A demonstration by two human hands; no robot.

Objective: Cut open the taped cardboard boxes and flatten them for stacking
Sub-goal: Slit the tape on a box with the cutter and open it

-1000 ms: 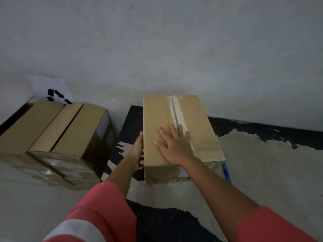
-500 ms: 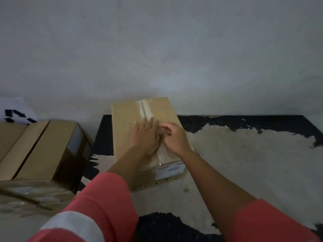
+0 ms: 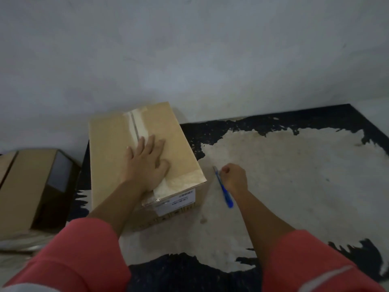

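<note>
A taped brown cardboard box (image 3: 109,157) stands on the floor against the wall, its top seam covered with clear tape and a white label on its near end. My left hand (image 3: 147,163) lies flat on the box top with fingers spread. To the right of the box, my right hand (image 3: 233,178) is curled round a blue-handled cutter (image 3: 224,191) low over the floor; the blade end points away from me, the handle end toward me.
Another brown cardboard box (image 3: 27,186) sits at the left, partly out of view. The floor is pale with black patches (image 3: 242,127) along the wall and near my knees. A grey wall (image 3: 189,60) rises right behind the box.
My right hand has left the box top, moved right and down, and now grips the blue cutter. My left hand has spread flat on the box. The view has swung rightward.
</note>
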